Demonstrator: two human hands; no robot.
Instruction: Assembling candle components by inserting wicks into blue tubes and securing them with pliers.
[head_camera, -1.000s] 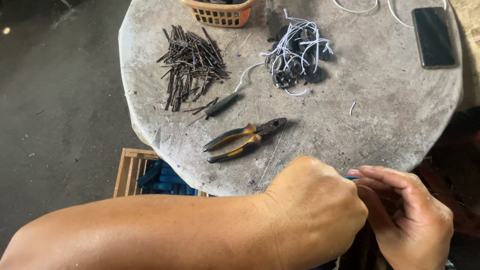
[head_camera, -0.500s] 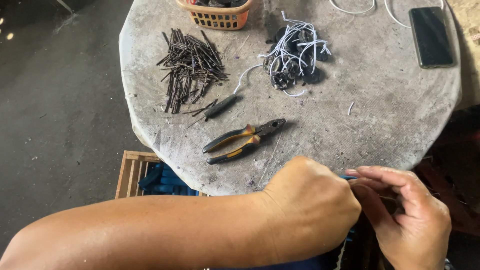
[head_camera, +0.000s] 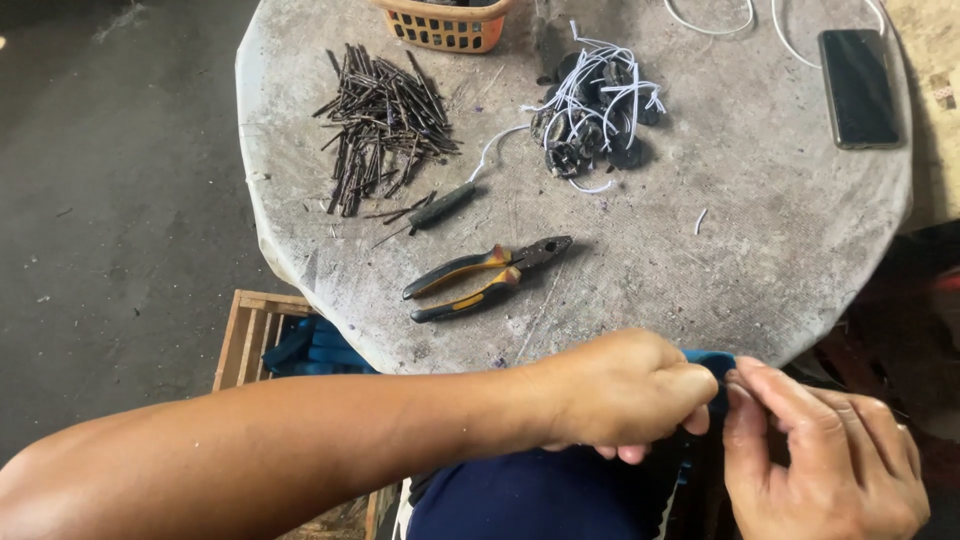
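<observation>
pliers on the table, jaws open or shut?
Shut: the pliers lie flat on the table, jaw tips together, handles slightly apart, untouched by either hand.

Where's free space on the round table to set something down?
Bare patch on the table right of the pliers, below the phone. Crowded up top: dark stick pile, basket, white-wired parts.

basket (head_camera: 445, 22): top cut off | white cords (head_camera: 712, 20): cut off at top | right hand (head_camera: 825, 465): cut off at bottom | thing pinched between fingers: too hidden to tell
</observation>
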